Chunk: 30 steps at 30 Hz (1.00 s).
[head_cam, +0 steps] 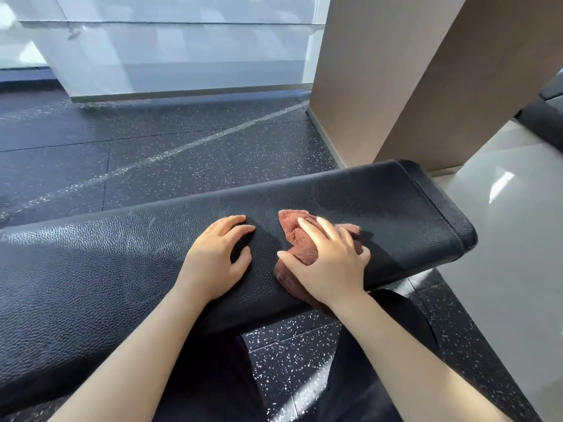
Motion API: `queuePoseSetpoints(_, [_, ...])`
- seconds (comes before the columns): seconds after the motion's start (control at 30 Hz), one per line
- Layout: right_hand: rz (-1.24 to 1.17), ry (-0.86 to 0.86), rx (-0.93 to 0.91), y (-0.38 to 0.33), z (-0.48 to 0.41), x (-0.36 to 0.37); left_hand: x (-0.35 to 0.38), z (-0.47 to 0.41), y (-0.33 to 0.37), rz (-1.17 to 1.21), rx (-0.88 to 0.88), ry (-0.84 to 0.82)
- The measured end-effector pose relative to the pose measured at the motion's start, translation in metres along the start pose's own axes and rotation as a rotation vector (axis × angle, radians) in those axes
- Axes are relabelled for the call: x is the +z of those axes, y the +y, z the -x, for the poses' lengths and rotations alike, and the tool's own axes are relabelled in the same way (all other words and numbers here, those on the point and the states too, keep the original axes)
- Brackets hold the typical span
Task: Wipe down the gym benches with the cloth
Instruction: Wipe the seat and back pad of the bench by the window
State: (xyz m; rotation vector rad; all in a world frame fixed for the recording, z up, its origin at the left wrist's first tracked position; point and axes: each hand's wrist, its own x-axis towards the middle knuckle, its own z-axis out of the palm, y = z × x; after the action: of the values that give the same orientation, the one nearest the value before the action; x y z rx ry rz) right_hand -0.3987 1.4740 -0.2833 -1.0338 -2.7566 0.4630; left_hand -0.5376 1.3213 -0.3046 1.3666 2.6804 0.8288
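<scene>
Desk: the long black padded leather-grain gym bench [128,263], called the desk here, runs from lower left to upper right across the view, its rounded end [438,214] at the right.
Cloth: a crumpled reddish-brown terry cloth [294,231] lies on the desk's top, right of centre, part of it trailing toward the near edge.
Key relation: the desk's long axis stretches away to the left of the cloth and, for a shorter way, to the right toward the rounded end; any stroke would follow that line.
Nearer hand: the right hand [330,263] is on the cloth; the left hand [221,260] is just beside it, apart from the cloth.
Right hand: fingers spread and laid flat, palm pressing the cloth down onto the desk, not bunching it in a fist.
Left hand: fingers loosely curled, empty, resting on the bare desk top as a brace.
Surface: pale streaks show on the desk left of the hands; the part near the rounded end looks dull and even.
Judgement: the streaked left stretch likely needs the cloth next, which would call for shifting the left hand clear.
Surroundings: dark speckled rubber floor [170,153] beyond, a tan pillar [380,80] at upper right.
</scene>
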Motion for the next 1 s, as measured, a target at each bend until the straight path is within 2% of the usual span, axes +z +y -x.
queuePoseSetpoints(0.23, [-0.036, -0.012, 0.016, -0.006, -0.013, 0.003, -0.001, -0.002, 0.0, -0.009, -0.009, -0.008])
queuePoseSetpoints(0.33, [-0.03, 0.061, -0.019, 0.0, 0.008, 0.003, -0.001, -0.001, 0.001, -0.005, -0.008, -0.003])
queuePoseSetpoints(0.5, [-0.015, 0.084, -0.03, 0.001, 0.005, 0.009, 0.001, -0.002, 0.001, -0.002, -0.002, 0.021])
queuePoseSetpoints(0.67, [-0.079, 0.21, -0.058, 0.001, 0.011, 0.015, -0.002, -0.002, 0.004, 0.004, -0.018, -0.01])
queuePoseSetpoints(0.73, [-0.101, 0.168, -0.044, -0.001, 0.011, 0.012, -0.005, -0.003, 0.005, 0.009, -0.049, -0.076])
queuePoseSetpoints(0.83, [-0.127, 0.015, -0.005, -0.006, 0.012, -0.003, -0.018, -0.001, 0.011, 0.018, -0.098, -0.221])
queuePoseSetpoints(0.93, [-0.158, -0.158, 0.091, -0.016, 0.025, -0.041, -0.051, 0.0, 0.034, 0.022, -0.139, -0.354])
queuePoseSetpoints(1.0, [-0.169, -0.213, 0.138, -0.025, 0.04, -0.076, -0.084, 0.004, 0.057, 0.037, -0.167, -0.394])
